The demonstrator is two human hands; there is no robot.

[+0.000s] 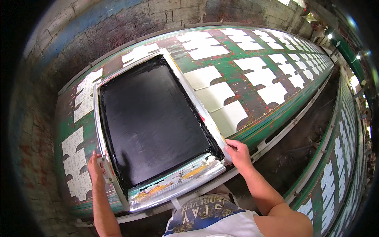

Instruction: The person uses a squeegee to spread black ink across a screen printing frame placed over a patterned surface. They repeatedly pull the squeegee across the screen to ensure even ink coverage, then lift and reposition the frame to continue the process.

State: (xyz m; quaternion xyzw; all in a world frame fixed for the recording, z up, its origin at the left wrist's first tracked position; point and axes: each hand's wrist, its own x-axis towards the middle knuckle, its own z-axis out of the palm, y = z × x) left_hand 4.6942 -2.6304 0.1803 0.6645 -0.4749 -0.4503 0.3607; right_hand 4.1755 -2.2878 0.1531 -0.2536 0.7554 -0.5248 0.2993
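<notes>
A large screen-printing frame [194, 96] lies across the near left part of a long green table, its pale rails smeared with paint. Glossy black ink [152, 118] coats the mesh inside it, thicker along the edges. My left hand [96, 170] is closed round the left rail, by a small metal bracket [106, 169]. Fingers of my right hand [238, 153] pinch the rail at the near right corner. Whether the frame rests flat or is slightly raised, I cannot tell. Patterned cut cloth pieces [75, 141] lie left of it; plain white ones [215, 94] lie to its right.
The green table [258, 128] stretches far to the right with rows of white pieces. A rail [290, 125] follows its near edge. A dark gap separates it from a second table [329, 170] on the right. A block wall [118, 19] stands behind.
</notes>
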